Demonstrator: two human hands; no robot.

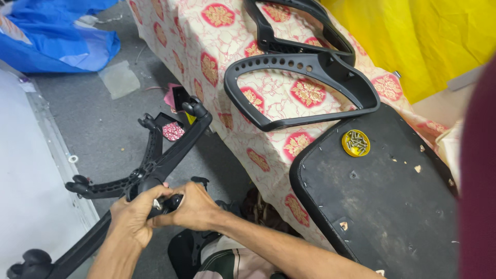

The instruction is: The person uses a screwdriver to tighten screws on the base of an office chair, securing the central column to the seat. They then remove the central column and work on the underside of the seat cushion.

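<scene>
Both hands met low in the frame over a black five-armed chair base (155,160) that lay tilted on the grey floor (103,119) beside the table. The left hand (133,217) was curled around the end of one arm of the base, fingers folded in and thumb pressed on top, so it was closed on that arm. The right hand (194,209) came in from the other side, its fingers pinched tight around a small black caster wheel (173,201) held against that same arm end; a glint of metal showed between the two hands, too small to make out. Other casters sat on the far arm tips, one (194,107) near the table edge and another (36,258) at the lower left corner. On the table, draped in a cream cloth with red floral medallions (217,46), lay two black plastic armrest loops (305,88), one behind the other. Just beside them rested a black seat pan (392,206), underside up, with a small yellow lid full of screws (356,142) on it. A blue plastic sheet (57,36) lay bunched on the floor at upper left, and yellow fabric (423,36) hung behind the table
</scene>
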